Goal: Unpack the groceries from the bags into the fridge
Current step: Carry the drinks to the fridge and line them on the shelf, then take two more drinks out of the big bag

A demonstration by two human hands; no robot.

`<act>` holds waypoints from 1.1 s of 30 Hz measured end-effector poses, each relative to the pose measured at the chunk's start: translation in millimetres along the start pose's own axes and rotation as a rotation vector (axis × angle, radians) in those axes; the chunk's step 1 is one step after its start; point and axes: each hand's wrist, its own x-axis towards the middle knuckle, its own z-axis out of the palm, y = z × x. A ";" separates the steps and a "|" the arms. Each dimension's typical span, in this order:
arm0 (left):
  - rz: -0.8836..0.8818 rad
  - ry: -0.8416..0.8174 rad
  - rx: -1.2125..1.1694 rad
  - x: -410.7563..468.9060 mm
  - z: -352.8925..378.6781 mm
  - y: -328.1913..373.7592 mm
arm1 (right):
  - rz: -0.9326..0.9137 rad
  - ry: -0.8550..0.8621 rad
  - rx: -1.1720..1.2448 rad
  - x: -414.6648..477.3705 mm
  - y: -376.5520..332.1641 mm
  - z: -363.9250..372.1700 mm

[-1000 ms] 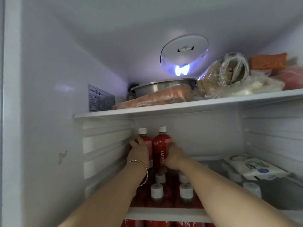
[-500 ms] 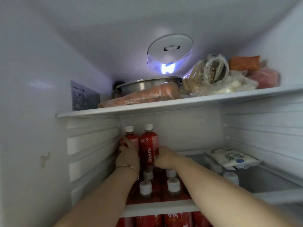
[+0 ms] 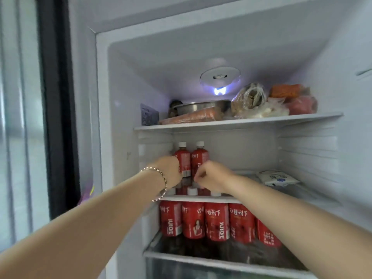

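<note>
At the back left of the middle shelf [image 3: 221, 199], the left bottle [image 3: 183, 161] and the right bottle [image 3: 200, 160] stand upright, side by side. Now the left hand [image 3: 170, 170] lies against the left bottle, fingers hidden, grip unclear; the right hand [image 3: 210, 175] hangs curled before the right bottle, hold unclear too. Danger: a knuckle or the bracelet [image 3: 161, 178] clips a bottle, toppling it onto the capped row [image 3: 192, 191] in front.
</note>
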 end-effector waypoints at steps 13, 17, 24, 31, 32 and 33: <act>-0.597 -0.502 -0.131 -308.3 -11.9 -81.7 | -0.495 -0.569 -0.164 -184.8 -169.8 69.9; -0.896 -0.426 -0.116 -452.4 -26.7 -107.5 | -0.767 -0.669 -0.185 -267.4 -248.4 97.7; -1.437 -0.306 0.017 -769.2 -93.8 -100.2 | -1.291 -0.755 -0.158 -489.3 -400.3 135.8; -1.957 -0.316 0.108 -1079.4 -174.9 1.3 | -1.778 -0.771 -0.098 -787.0 -523.9 135.7; -2.024 -0.306 0.107 -1117.6 -187.8 21.3 | -1.847 -0.789 -0.082 -831.8 -536.5 130.1; -2.084 -0.290 0.108 -1151.3 -199.1 39.9 | -1.913 -0.806 -0.075 -872.0 -547.3 123.3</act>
